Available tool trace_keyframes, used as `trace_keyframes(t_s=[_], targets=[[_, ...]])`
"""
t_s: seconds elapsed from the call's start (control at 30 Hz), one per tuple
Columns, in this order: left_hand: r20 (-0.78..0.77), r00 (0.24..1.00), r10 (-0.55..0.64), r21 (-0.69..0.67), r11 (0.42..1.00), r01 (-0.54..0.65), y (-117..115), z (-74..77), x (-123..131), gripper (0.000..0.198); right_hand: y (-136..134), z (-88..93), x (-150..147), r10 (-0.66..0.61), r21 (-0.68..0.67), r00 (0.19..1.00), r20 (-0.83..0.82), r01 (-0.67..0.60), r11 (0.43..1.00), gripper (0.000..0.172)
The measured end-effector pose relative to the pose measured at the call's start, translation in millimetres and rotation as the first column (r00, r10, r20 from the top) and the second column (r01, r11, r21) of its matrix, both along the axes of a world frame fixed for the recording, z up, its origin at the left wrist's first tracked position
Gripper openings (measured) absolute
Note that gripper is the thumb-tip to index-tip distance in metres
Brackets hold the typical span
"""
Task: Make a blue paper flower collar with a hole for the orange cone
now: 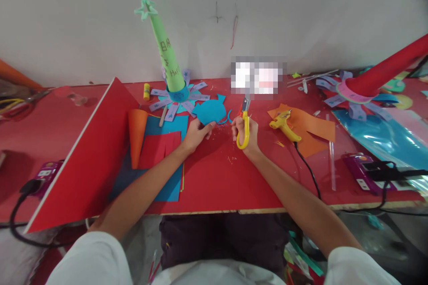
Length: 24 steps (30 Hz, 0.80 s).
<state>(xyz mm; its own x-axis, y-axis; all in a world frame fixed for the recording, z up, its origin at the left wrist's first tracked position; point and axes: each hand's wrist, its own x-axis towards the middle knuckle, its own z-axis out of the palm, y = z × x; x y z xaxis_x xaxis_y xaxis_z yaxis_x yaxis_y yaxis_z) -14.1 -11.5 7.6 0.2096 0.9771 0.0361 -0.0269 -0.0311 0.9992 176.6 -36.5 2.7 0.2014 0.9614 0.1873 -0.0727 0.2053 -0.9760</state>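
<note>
My left hand (196, 135) pinches the lower left edge of a blue paper piece (211, 111), cut to a rounded outline. My right hand (249, 132) grips yellow-handled scissors (246, 129), their blades pointing away from me, to the right of the paper and apart from it. Thin curved blue offcuts (230, 116) lie on the red table between the two. Just behind the paper stands a tall green paper cone hat (167, 53) with a star on top, a blue band and purple strips spread round its base.
A yellow glue gun (285, 127) lies on orange paper (309, 136), its cord trailing to the front edge. Left are an orange cone (136, 136), red paper (157, 149) and an upright red board (96, 151). Purple power strips (361, 173) sit at both sides.
</note>
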Motion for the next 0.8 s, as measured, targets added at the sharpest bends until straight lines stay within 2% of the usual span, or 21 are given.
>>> trace_keyframes(t_s=[0.13, 0.3, 0.43, 0.53, 0.7, 0.8], targets=[[0.07, 0.997, 0.031, -0.03, 0.999, -0.028, 6, -3.0, -2, 0.048, 1, -2.9, -5, 0.061, -0.07, 0.997, -0.044, -0.064, 0.996, 0.072], [0.141, 0.985, 0.097, -0.045, 0.995, -0.092, 10, -4.3, -4, 0.05, 1, -2.6, -6, 0.061, -0.057, 0.998, -0.031, -0.063, 0.996, 0.071], [0.171, 0.975, 0.144, -0.03, 0.99, -0.141, 13, -7.7, -8, 0.047, 3, -6.2, -1, 0.046, -0.036, 0.995, 0.093, -0.043, 0.998, 0.07], [0.168, 0.971, 0.169, -0.028, 0.986, -0.166, 14, -8.8, -10, 0.047, 6, -6.3, 4, -0.023, 0.009, 0.973, 0.232, 0.021, 1.0, 0.066], [0.15, 0.975, 0.165, -0.027, 0.986, -0.163, 11, -5.0, -9, 0.05, 10, 1.7, 14, -0.188, 0.038, 0.851, 0.491, 0.195, 0.98, 0.066], [0.129, 0.981, 0.144, -0.014, 0.99, -0.144, 9, -2.3, -8, 0.051, 12, 4.0, 17, -0.224, 0.058, 0.804, 0.551, 0.232, 0.971, 0.067]])
